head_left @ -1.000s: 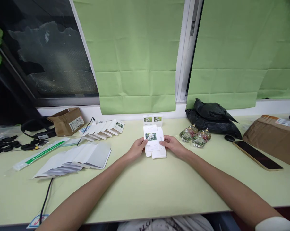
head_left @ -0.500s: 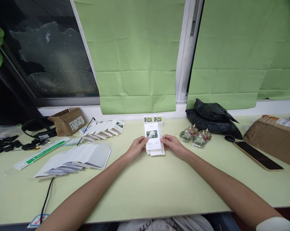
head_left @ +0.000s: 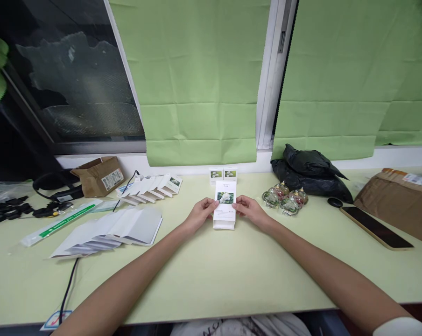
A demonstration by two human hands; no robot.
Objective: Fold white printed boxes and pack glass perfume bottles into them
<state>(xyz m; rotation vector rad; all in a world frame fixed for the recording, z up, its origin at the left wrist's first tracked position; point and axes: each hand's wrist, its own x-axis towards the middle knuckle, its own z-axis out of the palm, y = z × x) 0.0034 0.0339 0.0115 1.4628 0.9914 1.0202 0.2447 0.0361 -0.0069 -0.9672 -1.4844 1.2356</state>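
A white cardboard box with a white-flower picture is held between my two hands at the middle of the table. My left hand grips its left edge, thumb on the printed front. On the opposite edge my right hand is closed, its thumb also on the front. The box's lower end faces me and shows a fold or opening; its back is hidden. Just behind it, two small white boxes with flower pictures stand side by side near the wall.
Left of my hands lie flat white cartons, a row of white boxes and an open brown box. To the right are plastic-wrapped ornaments, a black bag, a phone and a brown parcel.
The box has squared up between my hands: its front panel shifted slightly right and down, and the part that stuck out at its right side no longer shows.
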